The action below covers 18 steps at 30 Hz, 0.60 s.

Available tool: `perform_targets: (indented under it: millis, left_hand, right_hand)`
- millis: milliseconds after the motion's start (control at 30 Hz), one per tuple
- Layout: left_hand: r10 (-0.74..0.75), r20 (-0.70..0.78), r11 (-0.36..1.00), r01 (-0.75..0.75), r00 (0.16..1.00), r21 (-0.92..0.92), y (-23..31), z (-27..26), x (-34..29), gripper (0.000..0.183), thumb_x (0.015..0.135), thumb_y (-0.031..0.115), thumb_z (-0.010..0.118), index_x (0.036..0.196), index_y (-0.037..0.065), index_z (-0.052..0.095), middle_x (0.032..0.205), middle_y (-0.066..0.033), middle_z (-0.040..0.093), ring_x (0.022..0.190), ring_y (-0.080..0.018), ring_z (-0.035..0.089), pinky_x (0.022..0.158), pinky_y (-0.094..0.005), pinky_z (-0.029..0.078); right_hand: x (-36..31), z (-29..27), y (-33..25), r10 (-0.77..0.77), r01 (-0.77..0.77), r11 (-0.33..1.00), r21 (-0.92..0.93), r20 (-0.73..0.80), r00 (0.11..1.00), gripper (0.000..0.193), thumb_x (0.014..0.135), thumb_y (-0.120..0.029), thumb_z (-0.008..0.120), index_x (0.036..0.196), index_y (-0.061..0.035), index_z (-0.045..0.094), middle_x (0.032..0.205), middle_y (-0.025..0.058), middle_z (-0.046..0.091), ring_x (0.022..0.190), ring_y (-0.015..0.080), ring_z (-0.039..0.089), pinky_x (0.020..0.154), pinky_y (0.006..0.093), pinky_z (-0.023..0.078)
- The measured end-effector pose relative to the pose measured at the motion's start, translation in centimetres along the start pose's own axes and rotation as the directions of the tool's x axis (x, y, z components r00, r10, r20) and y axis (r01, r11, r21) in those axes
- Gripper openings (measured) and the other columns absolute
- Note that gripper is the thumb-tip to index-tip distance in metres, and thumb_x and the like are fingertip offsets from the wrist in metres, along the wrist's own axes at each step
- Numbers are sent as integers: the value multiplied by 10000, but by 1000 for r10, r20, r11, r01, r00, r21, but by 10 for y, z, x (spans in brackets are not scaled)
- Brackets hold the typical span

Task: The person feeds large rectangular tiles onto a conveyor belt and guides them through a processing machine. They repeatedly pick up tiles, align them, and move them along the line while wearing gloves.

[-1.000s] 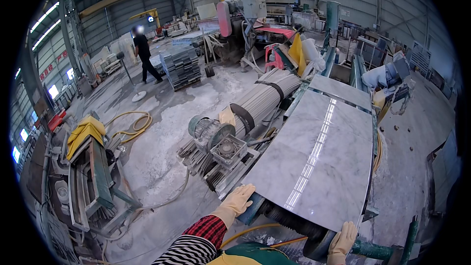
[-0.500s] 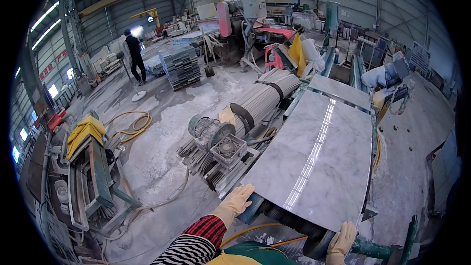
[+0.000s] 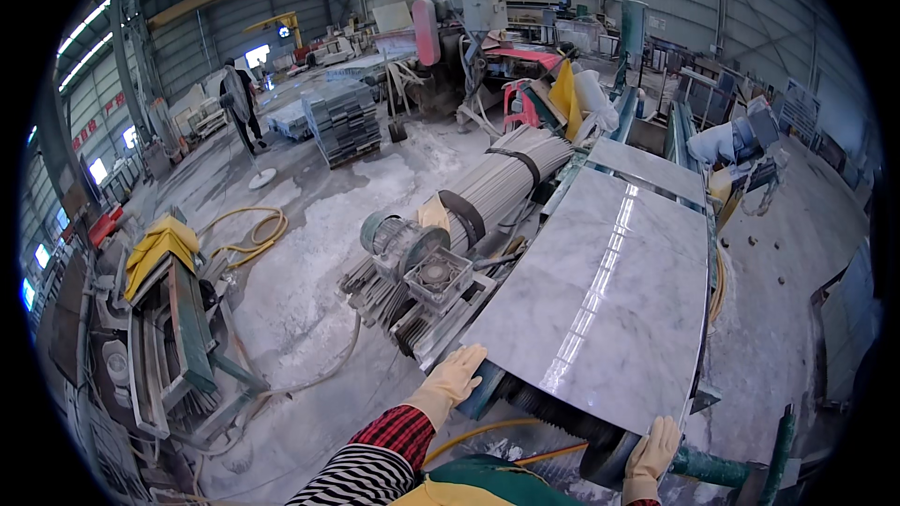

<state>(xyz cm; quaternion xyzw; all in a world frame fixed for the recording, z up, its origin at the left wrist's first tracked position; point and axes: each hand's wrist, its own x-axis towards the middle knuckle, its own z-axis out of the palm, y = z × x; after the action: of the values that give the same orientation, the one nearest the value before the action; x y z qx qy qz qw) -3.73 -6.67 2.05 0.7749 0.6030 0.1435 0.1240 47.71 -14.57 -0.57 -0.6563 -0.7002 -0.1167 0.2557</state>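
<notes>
A polished white-grey marble slab (image 3: 600,290) lies flat on a conveyor-like machine bed in front of me, with a bright strip of light mirrored along it. My left hand (image 3: 452,382), in a cream rubber glove, rests at the slab's near left corner, fingers stretched out and together. At the near right corner, my gloved right hand (image 3: 653,459) has its fingers laid over the edge, pointing away from me. Neither hand is wrapped around anything. Below the near edge shows a dark ribbed roller (image 3: 544,410). Past the slab's far end lies another pale stone piece (image 3: 647,171).
Left of the slab stands a dusty motor with gearbox (image 3: 403,248), beside a strapped bundle of pale strips (image 3: 511,178). A yellow hose (image 3: 248,236) coils on the floor. Stacked stone (image 3: 342,122) and a standing person (image 3: 241,103) are farther back. A green pipe (image 3: 712,468) juts out at right.
The distant person has shifted slightly left and turned. The view has tilted a little; both my hands stay at the slab's near corners.
</notes>
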Motion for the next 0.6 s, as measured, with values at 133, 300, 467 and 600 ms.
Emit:
perform_targets:
  millis: [133, 300, 467, 600]
  left_hand:
    - [-24, 1, 1000, 24, 1000, 1, 6, -1, -2, 665, 1008, 232, 642, 1594, 55, 384, 1642, -236, 406, 1522, -431, 381, 1275, -465, 306]
    - [-34, -43, 997, 31, 999, -64, 13, -1, -7, 635, 1010, 204, 619, 1582, 43, 395, 1632, -256, 409, 1517, -448, 380, 1270, -472, 313]
    - [-26, -80, 999, 24, 996, -30, 4, 4, -15, 641, 1006, 211, 617, 1582, 54, 383, 1647, -228, 397, 1519, -440, 379, 1270, -471, 315]
    - [-25, -136, 998, 17, 990, -55, 6, 8, -11, 696, 956, 251, 688, 1562, 53, 410, 1617, -221, 428, 1495, -419, 405, 1257, -483, 316]
  right_hand:
    - [-11, 12, -1, -3, -3, 997, -76, -88, 996, 477, 1001, -139, 522, 1439, 48, 549, 1510, 299, 521, 1428, 506, 446, 1240, 595, 292]
    - [-31, 5, -33, 116, -121, 992, -48, -85, 990, 529, 1002, -123, 531, 1508, 27, 505, 1564, 307, 467, 1479, 497, 401, 1260, 583, 265]
    - [-60, 10, -46, 206, -209, 978, 25, 84, 975, 569, 996, -139, 536, 1540, 15, 471, 1603, 318, 414, 1496, 523, 359, 1269, 583, 246]
    - [-68, 13, -42, 133, -134, 991, 30, 19, 991, 540, 972, -127, 539, 1486, 34, 495, 1564, 325, 443, 1464, 539, 378, 1244, 601, 273]
